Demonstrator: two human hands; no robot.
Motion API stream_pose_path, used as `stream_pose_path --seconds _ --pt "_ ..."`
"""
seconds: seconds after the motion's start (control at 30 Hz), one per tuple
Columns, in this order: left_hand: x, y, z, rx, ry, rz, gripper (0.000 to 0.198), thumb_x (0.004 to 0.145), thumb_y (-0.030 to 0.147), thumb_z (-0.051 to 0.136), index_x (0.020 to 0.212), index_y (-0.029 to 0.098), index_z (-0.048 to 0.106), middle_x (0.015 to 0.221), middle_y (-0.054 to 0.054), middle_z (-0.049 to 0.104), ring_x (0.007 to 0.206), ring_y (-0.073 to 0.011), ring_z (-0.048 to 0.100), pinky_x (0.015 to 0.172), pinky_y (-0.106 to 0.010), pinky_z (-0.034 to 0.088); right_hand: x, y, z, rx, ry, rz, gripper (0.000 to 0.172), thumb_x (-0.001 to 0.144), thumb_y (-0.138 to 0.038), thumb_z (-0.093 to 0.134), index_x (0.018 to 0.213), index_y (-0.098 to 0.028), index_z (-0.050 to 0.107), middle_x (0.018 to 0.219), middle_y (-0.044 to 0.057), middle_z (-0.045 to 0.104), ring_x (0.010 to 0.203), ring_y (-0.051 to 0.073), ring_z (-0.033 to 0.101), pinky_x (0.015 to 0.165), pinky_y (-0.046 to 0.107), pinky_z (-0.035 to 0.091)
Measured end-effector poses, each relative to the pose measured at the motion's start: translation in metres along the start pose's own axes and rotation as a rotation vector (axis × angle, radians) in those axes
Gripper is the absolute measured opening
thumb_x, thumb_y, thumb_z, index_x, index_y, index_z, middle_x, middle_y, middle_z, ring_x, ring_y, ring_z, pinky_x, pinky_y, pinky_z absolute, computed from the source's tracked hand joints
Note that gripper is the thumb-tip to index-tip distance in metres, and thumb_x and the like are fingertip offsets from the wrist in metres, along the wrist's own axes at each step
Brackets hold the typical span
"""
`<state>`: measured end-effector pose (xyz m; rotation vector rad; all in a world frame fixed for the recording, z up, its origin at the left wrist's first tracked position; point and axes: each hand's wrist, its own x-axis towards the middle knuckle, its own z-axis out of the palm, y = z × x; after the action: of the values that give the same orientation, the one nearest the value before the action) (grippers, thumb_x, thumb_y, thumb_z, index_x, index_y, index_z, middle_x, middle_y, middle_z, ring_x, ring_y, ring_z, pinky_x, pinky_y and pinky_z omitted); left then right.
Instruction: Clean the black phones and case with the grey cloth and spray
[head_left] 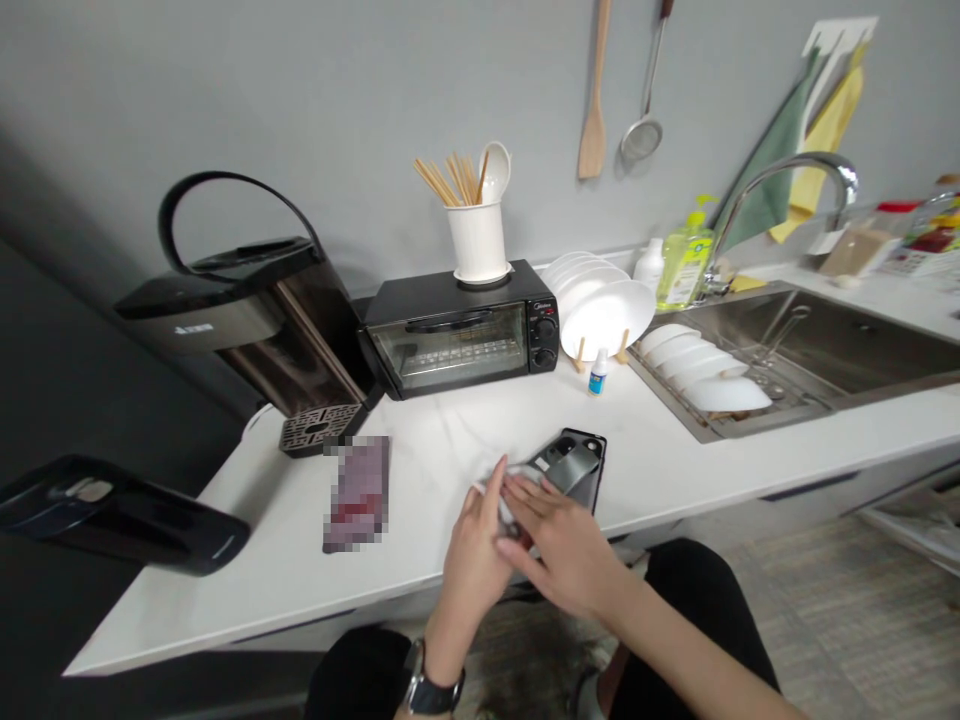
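Note:
Near the front edge of the white counter (pixel 420 450) lies a black tray with a grey metal plate in it (pixel 574 462). My left hand (pixel 472 555) holds a white cloth (pixel 489 478) against the tray's near end, fingers closed round it. My right hand (pixel 566 545) lies over the left with fingers stretched towards the tray, touching the cloth and the tray's near edge. A watch sits on my left wrist.
A black toaster oven (pixel 461 335) carries a white utensil holder (pixel 478 240). A black water dispenser (pixel 247 310) stands at left. White plates (pixel 600 300) in a rack, a small dropper bottle (pixel 598 373), a sink (pixel 825 350) with bowls, a blurred flat object (pixel 358 492).

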<state>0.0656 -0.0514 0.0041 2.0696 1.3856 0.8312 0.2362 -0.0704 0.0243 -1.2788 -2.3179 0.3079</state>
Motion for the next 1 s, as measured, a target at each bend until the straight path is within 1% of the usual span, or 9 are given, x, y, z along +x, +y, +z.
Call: stream_pose_path --seconds 0.07,0.13,0.3,0.4,0.47,0.63,0.8,0.9,1.0 --pt "0.000 -0.002 0.000 0.000 0.003 -0.005 0.103 0.075 -0.002 0.056 0.166 0.028 0.019 0.141 -0.013 0.057 0.129 -0.0271 0.059 0.111 -0.045 0.049 -0.012 -0.014 -0.001 0.049 -0.037 -0.038 0.060 0.108 -0.050 0.045 0.155 -0.014 0.049 0.159 0.013 0.049 0.149 0.026 0.047 0.127 0.047 0.033" --pt "0.001 -0.001 0.000 -0.009 0.015 -0.004 0.105 0.074 -0.002 0.059 0.166 0.030 0.019 0.144 -0.012 0.055 0.132 -0.0270 0.057 0.112 -0.046 0.048 -0.025 -0.011 -0.004 0.044 -0.045 -0.035 0.057 0.109 -0.048 0.044 0.157 -0.018 0.047 0.160 0.010 0.048 0.149 0.024 0.046 0.126 0.048 0.035" --pt "0.004 0.005 0.000 -0.032 0.049 0.001 0.098 0.084 0.019 0.076 0.164 0.033 0.022 0.139 -0.009 0.059 0.130 -0.0274 0.059 0.114 -0.047 0.047 -0.041 0.042 -0.015 -0.169 0.068 0.108 0.058 0.108 -0.044 0.047 0.159 -0.017 0.042 0.162 0.012 0.045 0.149 0.030 0.045 0.121 0.055 0.041" --pt "0.004 0.007 0.000 -0.018 0.059 0.007 0.093 0.086 0.022 0.076 0.163 0.035 0.025 0.137 -0.008 0.060 0.129 -0.0270 0.060 0.114 -0.046 0.047 -0.029 0.069 -0.017 -0.251 0.132 0.189 0.061 0.108 -0.047 0.048 0.157 -0.012 0.044 0.161 0.017 0.045 0.148 0.032 0.047 0.120 0.056 0.042" --pt "0.003 0.007 -0.001 -0.012 0.061 0.006 0.092 0.087 0.022 0.076 0.163 0.035 0.027 0.137 -0.008 0.059 0.129 -0.0265 0.059 0.115 -0.046 0.047 -0.015 0.073 -0.014 -0.258 0.155 0.218 0.065 0.106 -0.051 0.050 0.155 -0.008 0.047 0.159 0.020 0.047 0.148 0.033 0.047 0.120 0.054 0.042" --pt "0.000 0.003 -0.001 -0.017 0.051 0.028 0.089 0.085 0.016 0.070 0.163 0.032 0.029 0.139 -0.010 0.057 0.131 -0.0272 0.057 0.116 -0.047 0.046 0.011 0.037 0.000 -0.146 0.129 0.168 0.066 0.105 -0.054 0.051 0.152 -0.008 0.052 0.156 0.020 0.051 0.149 0.034 0.045 0.122 0.056 0.038" --pt "0.001 -0.005 0.003 0.017 0.010 0.000 0.101 0.078 0.004 0.062 0.166 0.027 0.019 0.132 -0.013 0.059 0.121 -0.0290 0.061 0.107 -0.048 0.053 -0.009 -0.013 0.002 0.038 -0.013 -0.005 0.071 0.103 -0.059 0.051 0.157 -0.013 0.046 0.159 0.015 0.049 0.148 0.030 0.046 0.126 0.053 0.034" --pt "0.001 -0.003 0.004 0.016 0.020 -0.008 0.105 0.077 0.003 0.065 0.166 0.030 0.017 0.140 -0.013 0.055 0.130 -0.0291 0.057 0.113 -0.049 0.048 -0.030 -0.011 -0.005 0.026 -0.044 -0.008 0.067 0.105 -0.058 0.050 0.158 -0.018 0.044 0.161 0.011 0.047 0.149 0.028 0.046 0.125 0.053 0.035" --pt "0.001 0.003 0.003 -0.013 0.039 -0.010 0.101 0.083 0.012 0.072 0.165 0.033 0.019 0.141 -0.011 0.055 0.132 -0.0285 0.056 0.116 -0.050 0.046 -0.044 0.017 -0.012 -0.076 0.014 0.052 0.061 0.107 -0.049 0.051 0.159 -0.020 0.043 0.160 0.011 0.048 0.148 0.029 0.047 0.123 0.054 0.038"
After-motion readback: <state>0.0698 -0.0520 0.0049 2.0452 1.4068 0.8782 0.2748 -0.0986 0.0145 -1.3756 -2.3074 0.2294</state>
